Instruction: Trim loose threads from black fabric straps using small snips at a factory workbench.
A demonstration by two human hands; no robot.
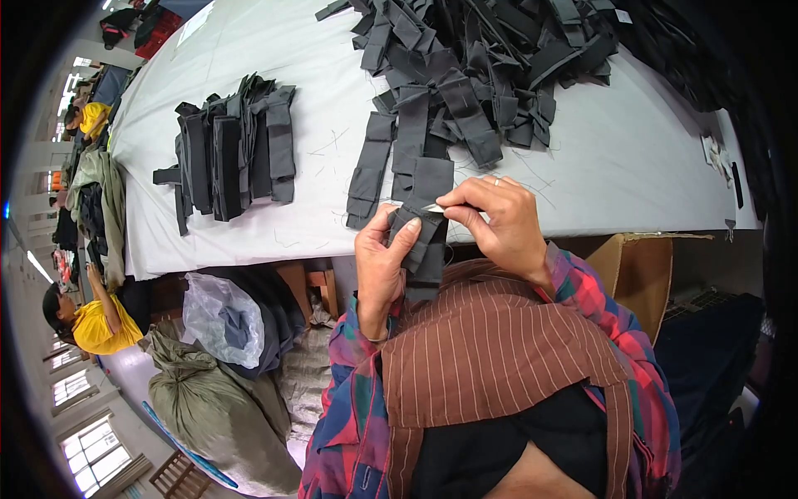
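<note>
Left hand: my left hand (381,270) has its fingers (405,235) wrapped shut around a dark fabric strip (426,249), upright just off the near edge of the counter (632,158).
Right hand: my right hand (503,220) pinches a small metal tool (434,207) at the strip's top; fingers closed on it.
Loose heap: a tangled pile of grey strips (474,66) lies on the counter beyond the hands, its nearest pieces almost reaching them.
Stack: a neater bundle of strips (233,150) sits on the counter's left part, well apart.
Below counter: a clear plastic bag (220,320), a green sack (208,407), and a cardboard box (636,274) to the right.
View: my hands cover the strip's middle.
</note>
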